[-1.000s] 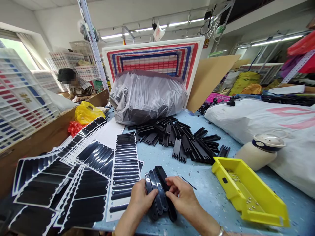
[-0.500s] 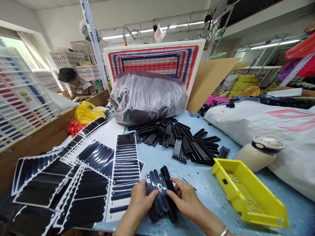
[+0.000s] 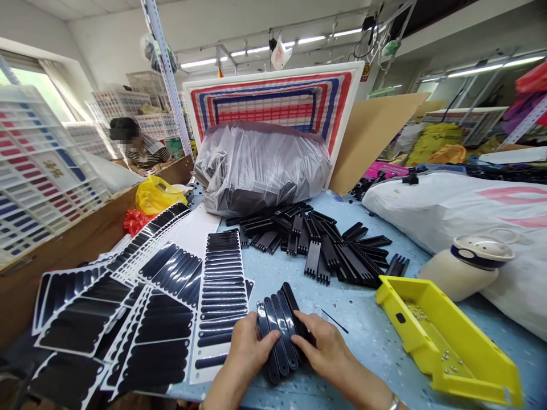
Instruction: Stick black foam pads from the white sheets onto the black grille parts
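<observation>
Between my two hands stands a row of several long black strips (image 3: 278, 333) with rounded ends and glossy faces, side by side on the blue table. My left hand (image 3: 248, 347) grips the row from the left, its thumb on a strip's face. From the right, my right hand (image 3: 320, 341) presses thumb and fingers against the rightmost strips, partly hiding them. Just left of the row lies a white sheet (image 3: 205, 373) of black adhesive-looking strips. Further back is a heap of black slotted plastic pieces (image 3: 327, 253).
More strip sheets (image 3: 158, 336) overlap on the left. A yellow bin (image 3: 470, 347) holding small metal parts stands at right, near a cream flask (image 3: 461, 276). A thin black stick (image 3: 334, 321) lies nearby. Behind is a bulging plastic bag (image 3: 265, 165). A person (image 3: 139, 148) sits far left.
My right hand has pushed the rightmost black strip in against the others, so the row is tighter. The view has shifted slightly.
</observation>
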The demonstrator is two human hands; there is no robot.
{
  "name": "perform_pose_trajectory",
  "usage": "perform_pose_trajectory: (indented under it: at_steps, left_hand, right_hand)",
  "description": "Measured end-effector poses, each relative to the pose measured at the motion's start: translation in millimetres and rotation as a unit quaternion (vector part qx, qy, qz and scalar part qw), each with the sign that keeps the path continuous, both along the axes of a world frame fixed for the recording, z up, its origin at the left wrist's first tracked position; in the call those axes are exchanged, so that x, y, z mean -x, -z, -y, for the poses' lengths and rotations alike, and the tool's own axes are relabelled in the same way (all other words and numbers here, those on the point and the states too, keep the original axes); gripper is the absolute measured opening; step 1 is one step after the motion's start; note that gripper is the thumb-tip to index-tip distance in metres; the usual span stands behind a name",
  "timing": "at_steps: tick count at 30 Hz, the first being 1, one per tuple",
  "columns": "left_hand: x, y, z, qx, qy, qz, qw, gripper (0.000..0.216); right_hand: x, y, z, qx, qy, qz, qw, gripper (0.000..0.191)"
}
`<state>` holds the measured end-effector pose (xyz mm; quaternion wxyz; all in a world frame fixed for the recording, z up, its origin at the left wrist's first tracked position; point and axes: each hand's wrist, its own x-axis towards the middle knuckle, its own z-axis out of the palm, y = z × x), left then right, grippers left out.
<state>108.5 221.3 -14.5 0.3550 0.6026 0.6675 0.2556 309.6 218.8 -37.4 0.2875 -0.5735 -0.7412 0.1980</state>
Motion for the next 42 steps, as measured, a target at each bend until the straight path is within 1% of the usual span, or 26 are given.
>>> perform_pose_trajectory:
  at_steps: [3, 5, 6, 8, 10, 11, 13, 15, 17, 19, 21, 23, 25, 27, 28, 29, 33, 36, 38, 42]
  left_hand:
    - [1, 2.5, 0, -0.002, -0.002, 0.007, 1.0, 0.017]
    - [1, 3.9, 0, -0.003, -0.003, 0.013, 1.0, 0.016]
    - [1, 4.1, 0, -0.002, -0.003, 0.014, 1.0, 0.016]
    - [2, 3.2, 0, 0.009, 0.003, 0.01, 1.0, 0.016]
    - [3, 0.9, 0, 0.024, 0.011, -0.002, 1.0, 0.018]
    - [3, -0.4, 0, 0.026, 0.014, -0.012, 0.999, 0.019]
    - [2, -3.1, 0, 0.016, 0.021, -0.034, 0.999, 0.021]
    - [0, -5.5, 0, -0.005, 0.028, -0.059, 0.998, 0.021]
    - [-3, -7.5, 1, -0.022, 0.026, -0.081, 0.996, 0.02]
    - [-7, -8.0, 2, -0.039, 0.014, -0.077, 0.996, 0.017]
    - [-10, -5.3, 3, -0.067, -0.004, -0.012, 0.998, 0.014]
    - [-13, 1.2, 3, -0.084, -0.035, 0.114, 0.989, 0.023]
    - [-15, 10.0, 1, -0.056, -0.093, 0.263, 0.959, 0.042]
    - [-15, 17.1, -3, -0.003, -0.143, 0.382, 0.913, 0.061]
    - [-15, 18.9, -4, 0.018, -0.153, 0.424, 0.893, 0.067]
    - [-13, 19.2, -5, 0.032, -0.148, 0.454, 0.878, 0.069]
    - [-7, 9.0, -2, 0.054, -0.093, 0.528, 0.842, 0.058]
    - [-7, -1.5, 3, 0.045, -0.101, 0.554, 0.825, 0.059]
    - [-10, -7.2, 5, 0.035, -0.107, 0.569, 0.815, 0.056]
    - [-16, -12.6, 3, 0.033, -0.109, 0.582, 0.805, 0.047]
  right_hand:
    - [-3, -8.4, 7, -0.001, -0.039, 0.021, 0.999, 0.034]
    - [-6, -13.6, 11, 0.006, -0.068, 0.017, 0.997, 0.031]
    - [-7, -15.4, 10, 0.006, -0.065, 0.01, 0.998, 0.031]
    - [-9, -17.6, 5, 0.01, -0.015, 0.006, 1.0, 0.036]
    - [-9, -18.2, -5, 0.041, 0.041, 0.044, 0.997, 0.042]
    - [-8, -18.3, -9, 0.059, 0.051, 0.07, 0.995, 0.043]
    - [-4, -18.6, -15, 0.077, 0.04, 0.107, 0.99, 0.047]
    - [3, -18.6, -15, 0.064, 0.027, 0.115, 0.991, 0.048]
    - [11, -17.8, -11, 0.053, 0.029, 0.118, 0.991, 0.044]
    - [16, -15.9, -5, 0.049, 0.042, 0.109, 0.992, 0.041]
    - [17, -13.2, -1, 0.049, 0.059, 0.073, 0.994, 0.038]
    - [17, -10.2, 1, 0.058, 0.086, 0.002, 0.995, 0.036]
    - [17, -7.5, 1, 0.078, 0.116, -0.091, 0.986, 0.032]
    - [18, -5.6, 0, 0.103, 0.131, -0.167, 0.972, 0.028]
    - [18, -5.2, 0, 0.114, 0.131, -0.193, 0.966, 0.026]
    - [19, -5.1, 0, 0.123, 0.125, -0.211, 0.962, 0.026]
    - [23, -9.1, -1, 0.145, 0.1, -0.27, 0.947, 0.034]
    - [24, -16.2, -1, 0.142, 0.103, -0.311, 0.934, 0.037]
    - [26, -22.5, 0, 0.125, 0.108, -0.327, 0.93, 0.038]
    - [32, -36.4, -1, 0.118, 0.063, -0.323, 0.937, 0.039]
